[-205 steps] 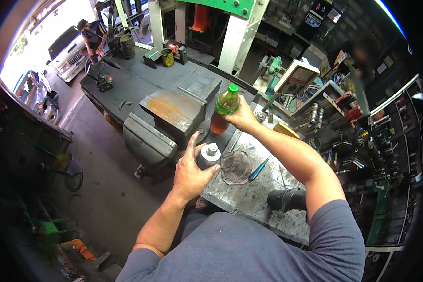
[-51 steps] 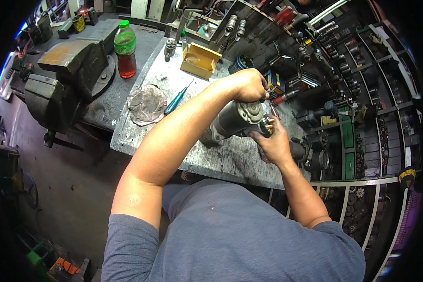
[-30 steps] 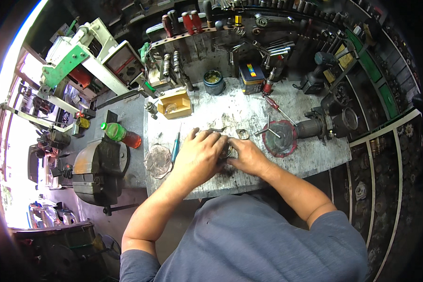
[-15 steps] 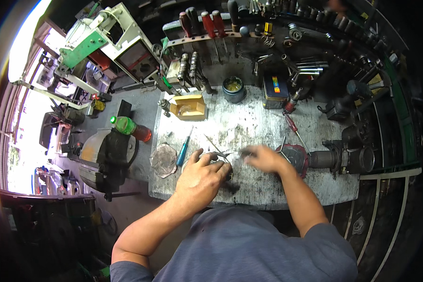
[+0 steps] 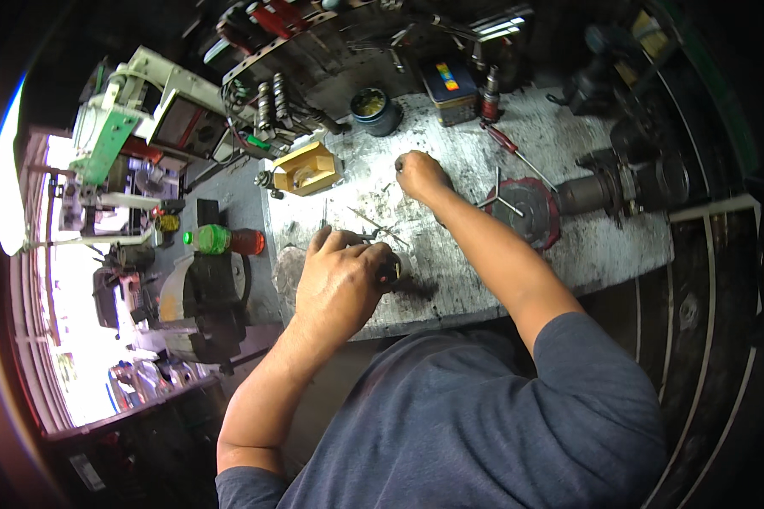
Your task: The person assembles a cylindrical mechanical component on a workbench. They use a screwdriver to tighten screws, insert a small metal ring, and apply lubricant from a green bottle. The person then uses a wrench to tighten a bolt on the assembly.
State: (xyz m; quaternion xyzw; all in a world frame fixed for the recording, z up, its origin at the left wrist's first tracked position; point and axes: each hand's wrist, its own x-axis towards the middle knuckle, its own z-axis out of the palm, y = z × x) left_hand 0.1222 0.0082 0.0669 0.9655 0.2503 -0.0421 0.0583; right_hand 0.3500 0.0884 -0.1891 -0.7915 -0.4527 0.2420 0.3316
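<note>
My left hand (image 5: 339,276) is closed over the near part of the metal-topped bench. A small dark part (image 5: 392,270) shows at its thumb side, its kind not clear. Just beyond those fingers lies a slim pointed tool (image 5: 377,224), perhaps pliers. Farther out, my right hand (image 5: 422,176) has its fingers curled together above the bench; whatever they hold, if anything, is hidden. An open yellow cardboard box (image 5: 307,170) stands to its left, and a blue tub of yellowish grease (image 5: 373,113) stands beyond it.
At right, a T-handled wrench (image 5: 502,202) lies on a round dark part (image 5: 525,216) beside a red-handled screwdriver (image 5: 502,140). A dark tin (image 5: 448,92) stands at the back. Left of the bench are a vise (image 5: 199,293) and a green-and-red bottle (image 5: 222,240).
My right hand has moved away from my left, out toward the box and tub, and its fingers have curled in. The view has shifted and turned. My left hand stays over the near bench.
</note>
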